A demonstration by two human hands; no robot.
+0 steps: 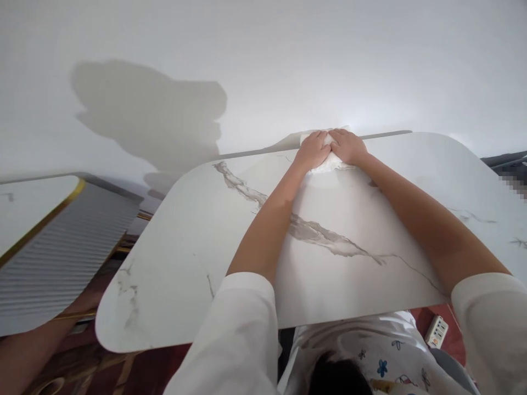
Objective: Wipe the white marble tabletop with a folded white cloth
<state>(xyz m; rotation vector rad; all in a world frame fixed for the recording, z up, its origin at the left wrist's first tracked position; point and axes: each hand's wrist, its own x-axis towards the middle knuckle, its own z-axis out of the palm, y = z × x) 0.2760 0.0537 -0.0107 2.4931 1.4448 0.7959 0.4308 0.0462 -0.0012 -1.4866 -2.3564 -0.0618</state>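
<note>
Both hands are side by side at the far edge of a white marble-patterned table [173, 263], pressing on a white cloth [329, 164]. My left hand [313, 148] grips the left part of the cloth, its fingers toward the wall. On the right part, my right hand [348, 146] holds it down, with the two thumbs close together. Some of the cloth shows beyond the fingertips and some below the palms. Its underside is hidden.
A white wall [288, 66] rises right behind the table. To the left stands a cabinet with a grey ribbed side [78, 247] and gold trim. A power strip [437, 331] lies on the red floor at lower right.
</note>
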